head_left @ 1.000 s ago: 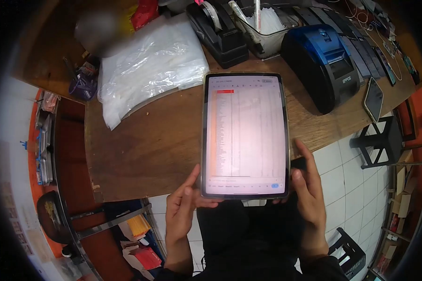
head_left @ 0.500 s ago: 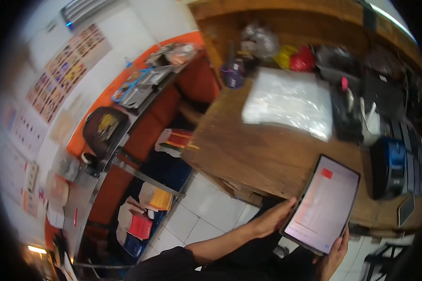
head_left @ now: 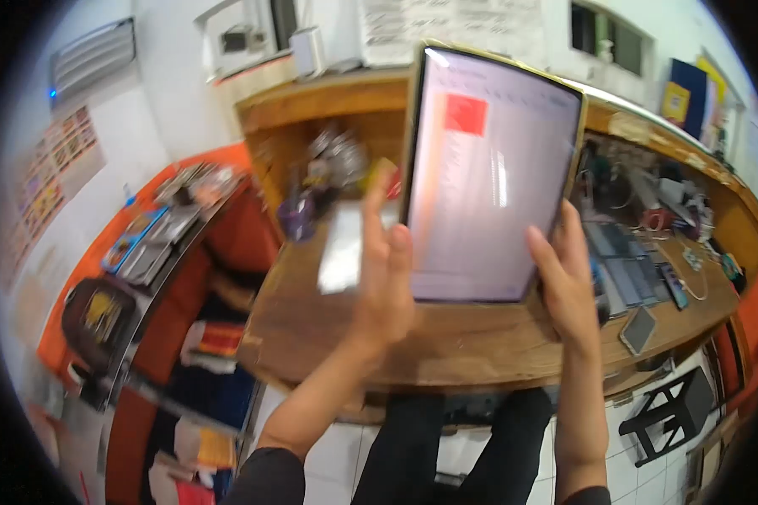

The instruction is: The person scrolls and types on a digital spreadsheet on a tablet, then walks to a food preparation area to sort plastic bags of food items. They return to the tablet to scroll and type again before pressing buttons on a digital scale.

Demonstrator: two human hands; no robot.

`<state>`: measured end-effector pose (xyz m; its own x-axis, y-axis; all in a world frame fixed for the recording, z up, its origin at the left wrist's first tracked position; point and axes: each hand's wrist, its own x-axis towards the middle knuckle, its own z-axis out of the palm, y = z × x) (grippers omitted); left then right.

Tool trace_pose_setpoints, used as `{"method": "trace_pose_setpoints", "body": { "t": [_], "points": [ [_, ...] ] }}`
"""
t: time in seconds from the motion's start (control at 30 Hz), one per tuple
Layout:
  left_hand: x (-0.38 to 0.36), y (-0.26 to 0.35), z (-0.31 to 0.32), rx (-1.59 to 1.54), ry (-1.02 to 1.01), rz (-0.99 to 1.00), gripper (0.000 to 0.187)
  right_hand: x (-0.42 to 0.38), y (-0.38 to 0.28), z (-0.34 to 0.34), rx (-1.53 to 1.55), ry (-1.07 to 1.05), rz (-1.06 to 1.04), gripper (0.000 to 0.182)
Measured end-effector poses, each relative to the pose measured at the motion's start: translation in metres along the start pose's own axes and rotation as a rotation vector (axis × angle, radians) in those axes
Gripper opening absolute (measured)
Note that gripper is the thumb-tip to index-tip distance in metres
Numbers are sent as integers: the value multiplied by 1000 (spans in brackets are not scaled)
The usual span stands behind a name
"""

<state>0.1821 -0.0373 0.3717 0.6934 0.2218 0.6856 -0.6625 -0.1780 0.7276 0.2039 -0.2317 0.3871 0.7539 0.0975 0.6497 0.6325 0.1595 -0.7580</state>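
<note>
A tablet (head_left: 488,185) with a lit screen and a yellowish edge stands nearly upright in front of me, above the wooden desk (head_left: 463,349). Its screen shows a pale page with a red block at the upper left. My right hand (head_left: 568,286) grips the lower right edge, thumb at the front and the other fingers partly hidden behind. At the left edge is my left hand (head_left: 383,290), slightly blurred, its index finger stretched upward and thumb apart, right beside the tablet's side. Behind that hand lies a shiny plastic-wrapped white pack (head_left: 341,252).
Several phones (head_left: 636,273) and cables lie on the desk's right side. A purple container (head_left: 296,217) stands at the back left. A dark stool (head_left: 669,412) is on the tiled floor at right. Left is an orange-backed counter with a dark chair-like object (head_left: 99,316).
The tablet has risen from low near the desk's front edge to upright before me. My view has turned up and right. The left hand's fingers have spread beside its edge.
</note>
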Motion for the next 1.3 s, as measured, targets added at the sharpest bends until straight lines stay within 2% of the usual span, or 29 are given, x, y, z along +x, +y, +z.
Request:
{"method": "trace_pose_setpoints", "body": {
  "t": [0.03, 0.07, 0.13, 0.2, 0.23, 0.37, 0.47, 0.5, 0.53, 0.63, 0.67, 0.73, 0.77, 0.9, 0.97, 1.1, 1.3],
  "points": [
    [27, 9, 3, 81, -39, 234, 72, 24, -2, 7, -56, 22, -170, 50],
    [49, 18, 3, 170, -58, 466, 82, 48, -2, 12, -6, 25, -199, 51],
    [70, 49, -4, 215, -189, 574, 80, 77, -12, 20, 81, 24, -238, 52],
    [82, 57, 0, 224, -128, 679, 79, 102, -10, 27, 122, 32, -397, 51],
    [89, 56, 3, 231, -128, 691, 79, 111, -10, 28, 130, 32, -409, 51],
    [96, 38, 30, -117, 59, 503, 65, 120, -4, 41, 175, 12, -438, 47],
    [105, 15, 30, -106, 100, 493, 67, 123, 10, 43, 226, 7, -418, 45],
    [129, -22, -8, 62, -35, 653, 70, 125, 19, 44, 236, 44, -449, 45],
    [130, -25, -10, 75, -35, 646, 70, 126, 24, 44, 248, 42, -439, 45],
    [124, -24, -5, -415, -297, 417, 72, 130, 35, 40, 203, 8, -425, 45],
    [123, -29, -1, -412, -291, 405, 72, 131, 38, 40, 207, 6, -413, 45],
    [124, -30, 12, -143, -131, 479, 73, 134, 42, 40, 187, 41, -410, 45],
    [119, -19, 23, -124, -25, 381, 74, 135, 43, 39, 178, 45, -387, 46],
    [125, -26, 21, -132, 2, 347, 74, 137, 45, 34, 139, 51, -396, 46],
    [139, -49, 1, -190, -172, 459, 74, 136, 45, 32, 157, 97, -381, 45],
    [123, -42, 17, -357, -93, 345, 70, 134, 43, 24, 150, 90, -382, 45],
    [124, -46, 5, -486, -286, 428, 68, 130, 39, 21, 123, 79, -354, 45]
  ]
}}
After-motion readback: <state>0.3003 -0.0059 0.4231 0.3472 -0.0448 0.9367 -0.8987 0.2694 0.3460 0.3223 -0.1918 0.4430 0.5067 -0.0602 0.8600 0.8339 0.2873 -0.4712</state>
